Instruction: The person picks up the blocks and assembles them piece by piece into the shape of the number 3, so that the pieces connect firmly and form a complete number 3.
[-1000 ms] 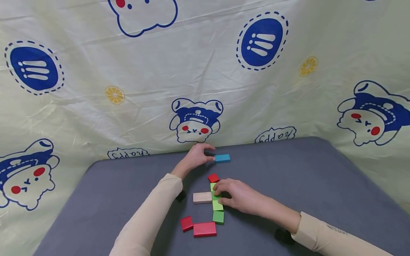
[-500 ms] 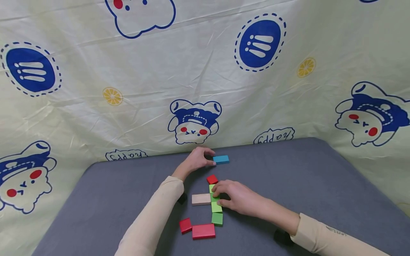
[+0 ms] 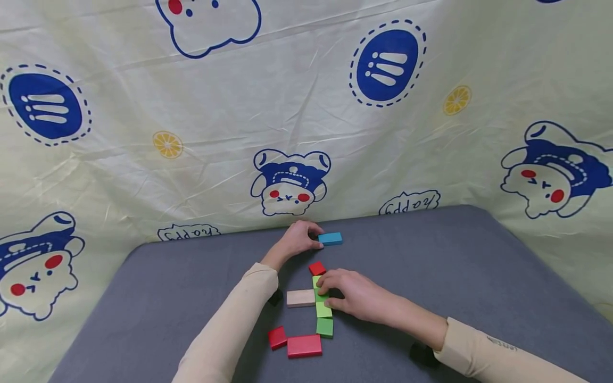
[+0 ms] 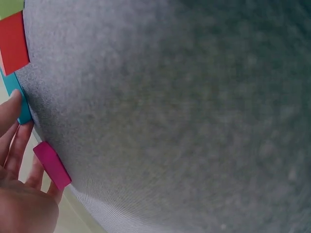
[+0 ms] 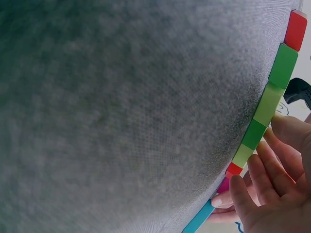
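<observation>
At the far side of the table my left hand point(image 3: 298, 238) has thumb and fingers at the left end of a flat blue block point(image 3: 330, 239), pinching it. In the left wrist view a magenta block point(image 4: 52, 165) lies by the rear fingers of that hand; the head view hides it. My right hand point(image 3: 356, 292) curls over a row of green blocks from the right, thumb and fingertips about the middle dark green block point(image 3: 321, 295). Light green blocks point(image 3: 324, 310) adjoin it on either side. A small red block point(image 3: 317, 268) sits at the row's far end.
A pale wooden block point(image 3: 300, 298) points left from the row. At the near end come another green block point(image 3: 324, 327), a long red block point(image 3: 304, 346) and a tilted red block point(image 3: 277, 338). A printed cloth point(image 3: 215, 106) hangs behind the grey table point(image 3: 431, 255).
My left hand's raised fingers have come down and closed on the blue block's left end. My right hand keeps its place on the green row. The head view has shifted slightly.
</observation>
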Demonstrator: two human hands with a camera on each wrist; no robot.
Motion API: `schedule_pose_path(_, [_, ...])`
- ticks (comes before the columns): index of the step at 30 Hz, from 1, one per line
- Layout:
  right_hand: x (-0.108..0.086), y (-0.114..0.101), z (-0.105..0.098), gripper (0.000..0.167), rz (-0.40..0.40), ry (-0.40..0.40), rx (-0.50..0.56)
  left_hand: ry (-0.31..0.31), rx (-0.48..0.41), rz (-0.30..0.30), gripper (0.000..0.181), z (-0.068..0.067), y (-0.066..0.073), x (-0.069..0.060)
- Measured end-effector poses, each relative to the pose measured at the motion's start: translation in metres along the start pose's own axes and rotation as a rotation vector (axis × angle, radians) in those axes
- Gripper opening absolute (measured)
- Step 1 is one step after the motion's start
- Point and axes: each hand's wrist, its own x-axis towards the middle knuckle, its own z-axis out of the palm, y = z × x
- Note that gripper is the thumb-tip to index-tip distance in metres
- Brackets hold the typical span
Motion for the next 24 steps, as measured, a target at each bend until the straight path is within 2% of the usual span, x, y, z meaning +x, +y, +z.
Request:
schedule_pose_path(6, [0.001,0.001,0.000,0.020,-0.010,0.003,-0.004,0.013,0.004,0.000,0.027,0.002,-0.001,0.001])
schedule_pose_path(11, [0.002,0.000,0.000,0.019,-0.004,-0.006,-0.001,0.032,-0.059,0.002,0.026,0.002,0.001,-0.001])
schedule_pose_path(20, [0.003,-0.001,-0.001,0.021,0.017,-0.008,0.000,0.073,-0.140,0.015,0.027,-0.010,0.002,-0.011])
schedule_pose_path(24, [0.004,-0.002,-0.001,0.021,0.020,-0.014,0.006,0.072,-0.147,0.029,0.027,-0.015,-0.004,-0.018])
